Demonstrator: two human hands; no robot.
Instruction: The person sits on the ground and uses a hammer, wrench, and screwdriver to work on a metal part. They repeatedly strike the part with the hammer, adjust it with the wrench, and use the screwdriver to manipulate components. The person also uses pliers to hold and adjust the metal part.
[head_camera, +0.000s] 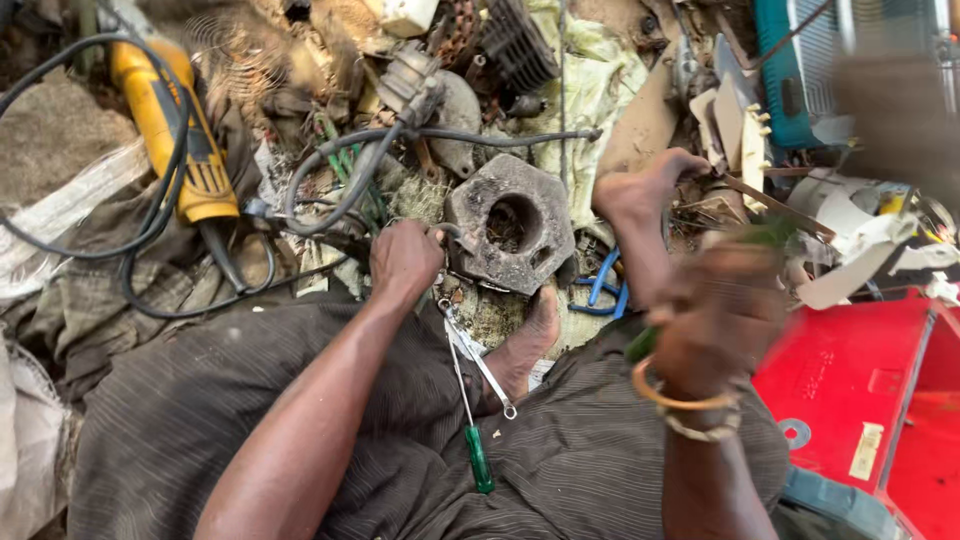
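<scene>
The left hand (405, 262) is clenched against the grimy octagonal metal casting (510, 222) at frame centre. The blurred right hand (718, 315), raised, is closed around a green-handled tool (645, 342).

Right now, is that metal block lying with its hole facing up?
Yes. The block lies flat, its round bore open toward the camera, steadied between the feet, the left hand at its edge.

The person wears dark grey-brown striped clothes over the legs, has bare arms and bare feet, and wears a thin gold bangle (668, 398) and a beaded band (705, 432) on the right wrist.
</scene>
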